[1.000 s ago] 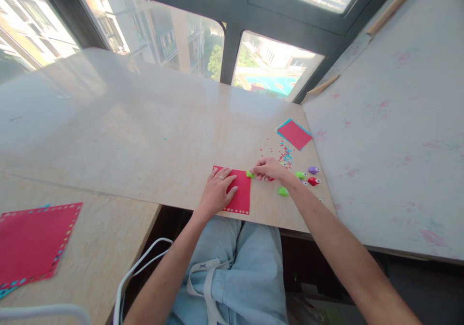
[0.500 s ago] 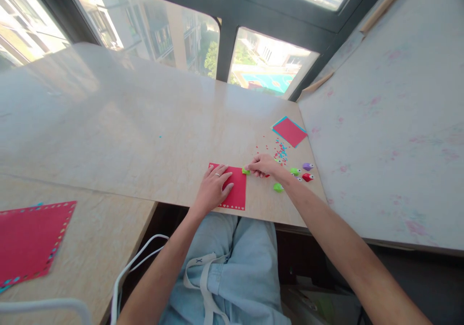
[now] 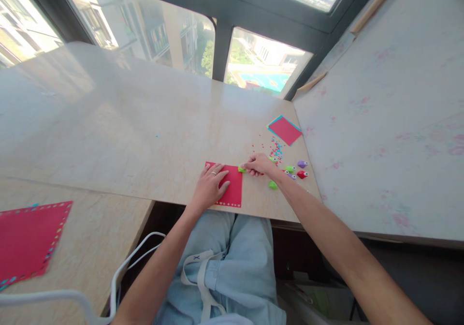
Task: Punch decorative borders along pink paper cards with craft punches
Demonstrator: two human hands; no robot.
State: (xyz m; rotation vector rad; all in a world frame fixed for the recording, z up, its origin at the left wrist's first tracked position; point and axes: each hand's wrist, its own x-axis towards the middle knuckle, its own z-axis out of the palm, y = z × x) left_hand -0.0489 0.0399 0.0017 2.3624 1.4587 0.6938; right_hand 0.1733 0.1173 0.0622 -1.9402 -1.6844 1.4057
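Item 1. Red paper square [image 3: 232, 189]: lies flat on the pale surface [image 3: 145, 136], close to its near edge, directly in front of the seated person. Its near edge carries a row of small punched holes; the right edge looks unpunched.

Item 2. Left hand [image 3: 210, 185]: palm down, fingers spread, pressing on the left half of the red paper square, apparently to keep it from sliding. It grips nothing.

Item 3. Right hand [image 3: 258, 164]: fingers drawn together, pinched on a small green punch [image 3: 241, 169] set at the upper right edge of the paper. The placement suggests the sheet's edge sits in the punch's slot, though that is too small to confirm.

Item 4. Spare punches: one green [image 3: 272, 184] just beside the right wrist; another green [image 3: 289, 169], a purple [image 3: 301, 163] and a red [image 3: 302, 174] grouped farther right, within easy reach.

Item 5. Paper dots [image 3: 275, 148]: red and blue scraps scattered beyond the right hand.

Item 6. Stack of red and blue sheets [image 3: 284, 130]: near the far right corner, well apart from the work.

Item 7. Finished red sheet [image 3: 31, 240]: with a punched border, on the lower left surface, well apart.

Room: wide bare stretch to the left and toward the window; right side crowded by punches and bounded by the wall panel [image 3: 391, 122]. The paper's near edge lies close to the drop over the lap.
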